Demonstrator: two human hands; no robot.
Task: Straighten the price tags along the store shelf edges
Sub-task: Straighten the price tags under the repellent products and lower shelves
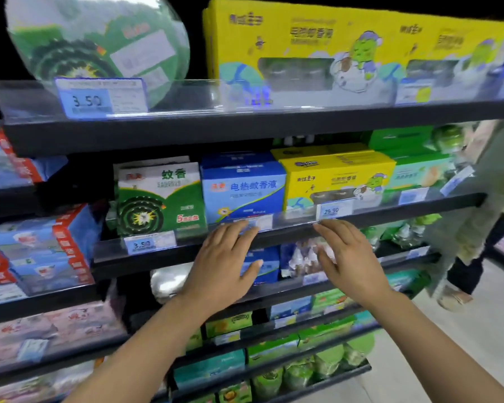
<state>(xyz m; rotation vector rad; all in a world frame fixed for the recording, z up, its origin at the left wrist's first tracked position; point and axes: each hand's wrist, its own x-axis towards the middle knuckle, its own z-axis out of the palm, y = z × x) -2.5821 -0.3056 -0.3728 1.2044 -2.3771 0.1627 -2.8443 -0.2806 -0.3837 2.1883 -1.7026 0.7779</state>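
Both hands are raised to the front edge of the middle shelf [390, 212]. The left hand [226, 266] is open, fingers extended; its fingertips [249, 228] rest on the price tag [256, 221] below the blue box [243, 186] (the tag is partly covered and its figures cannot be read). The right hand [351, 257] is likewise open and flat, grasping nothing; its fingertips [320, 226] lie just under the 29.90 tag [334, 211], which sits in the clear strip before the yellow box [336, 177]. A 3.50 tag [149, 242] stands left of the left hand, below the green coil box [159, 196]; another 3.50 tag [101, 97] sits on the upper shelf [245, 123]. A person [483, 199] stands at the right.
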